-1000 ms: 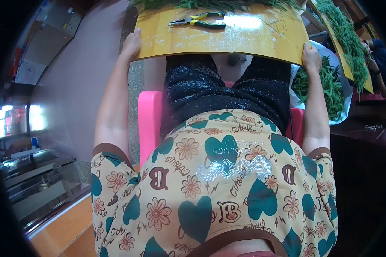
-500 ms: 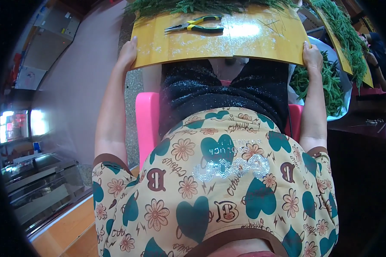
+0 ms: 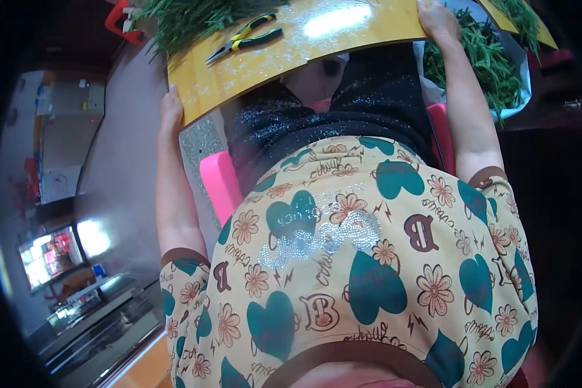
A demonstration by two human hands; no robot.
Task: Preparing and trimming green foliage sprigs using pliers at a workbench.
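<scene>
My left hand (image 3: 171, 110) is closed on the near left corner of a yellow wooden board (image 3: 233, 81), which lies across in front of my knees. At the board's right end, my right hand (image 3: 440, 23) grips the edge, its fingers partly out of sight beneath. On the board rest pliers (image 3: 246, 40) with black and yellow handles, jaws pointing left. White specks are scattered over the wood. A heap of green artificial pine sprigs (image 3: 194, 26) covers the far left part of the board.
Beside my right arm stands a white bag (image 3: 526, 97) filled with green sprigs (image 3: 482, 61). Another board (image 3: 498, 14) with greenery is at the far right. I sit on a pink chair (image 3: 220, 184). A red object (image 3: 118, 22) stands at the far left.
In the picture the board now slants, its left end lower and its right end higher. Pliers and sprigs have shifted left with it. The surroundings have turned too, and both hands keep their grip.
</scene>
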